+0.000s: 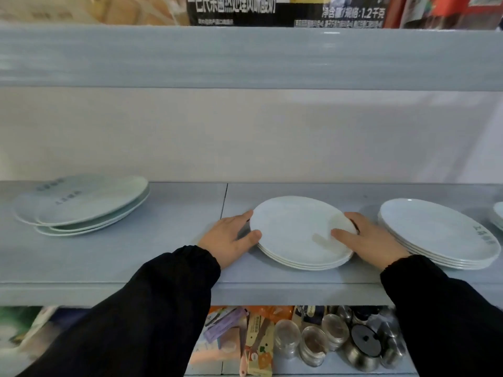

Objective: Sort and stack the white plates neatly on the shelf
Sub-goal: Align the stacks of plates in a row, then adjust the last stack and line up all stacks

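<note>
Three stacks of white plates on the grey shelf [109, 257] — left stack [81, 205], middle stack [299, 232], right stack [435, 232]. Middle stack clasped between left hand [228, 240] and right hand [373, 238] — thumbs over the rim, fingers at the sides.

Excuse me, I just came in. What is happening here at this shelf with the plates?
A person in black sleeves is arranging white plates on a grey shelf. Both hands hold the middle stack by its sides: the left hand on the left rim, the right hand on the right rim with the thumb on top. The stack sits on the shelf. A tidy stack stands to its right, and a looser, uneven pile lies far left.
</note>
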{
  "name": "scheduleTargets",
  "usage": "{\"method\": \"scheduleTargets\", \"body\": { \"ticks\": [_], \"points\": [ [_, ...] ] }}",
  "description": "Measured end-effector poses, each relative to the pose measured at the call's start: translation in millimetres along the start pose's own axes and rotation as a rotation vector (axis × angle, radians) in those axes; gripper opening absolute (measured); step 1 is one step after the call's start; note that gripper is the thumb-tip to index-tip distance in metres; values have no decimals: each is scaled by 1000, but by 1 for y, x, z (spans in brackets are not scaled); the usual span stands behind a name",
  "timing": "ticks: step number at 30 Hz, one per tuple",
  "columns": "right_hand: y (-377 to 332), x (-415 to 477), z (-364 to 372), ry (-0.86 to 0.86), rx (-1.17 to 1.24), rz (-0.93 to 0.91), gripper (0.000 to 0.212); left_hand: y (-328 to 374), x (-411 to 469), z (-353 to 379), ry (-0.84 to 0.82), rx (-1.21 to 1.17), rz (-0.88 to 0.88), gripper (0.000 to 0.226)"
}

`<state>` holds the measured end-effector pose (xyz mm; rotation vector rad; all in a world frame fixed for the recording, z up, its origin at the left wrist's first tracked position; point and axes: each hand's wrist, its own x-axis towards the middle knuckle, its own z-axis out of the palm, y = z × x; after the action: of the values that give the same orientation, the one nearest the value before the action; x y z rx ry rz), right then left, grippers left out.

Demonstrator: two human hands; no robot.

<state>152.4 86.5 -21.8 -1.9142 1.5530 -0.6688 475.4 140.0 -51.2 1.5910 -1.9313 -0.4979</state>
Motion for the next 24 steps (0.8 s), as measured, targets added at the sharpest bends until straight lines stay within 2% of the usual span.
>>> {"method": "scheduleTargets", "body": {
  "ticks": [3,6,11,15,24],
  "points": [
    [-26,12,-3,24,-132,-27,68,3,-1,-6,3,0,-38,67],
    [-58,24,1,-7,-295,-173,72,4,0,-18,99,20,-135,63],
    [-104,44,28,-73,-316,-358,75,1,-2,-47,170,151,-159,61],
    [-138,53,55,-128,-336,-461,76,-10,-16,-75,242,143,-192,60],
    [-209,54,125,-218,-325,-590,79,-51,-71,-149,379,201,-245,65]
  ]
}}
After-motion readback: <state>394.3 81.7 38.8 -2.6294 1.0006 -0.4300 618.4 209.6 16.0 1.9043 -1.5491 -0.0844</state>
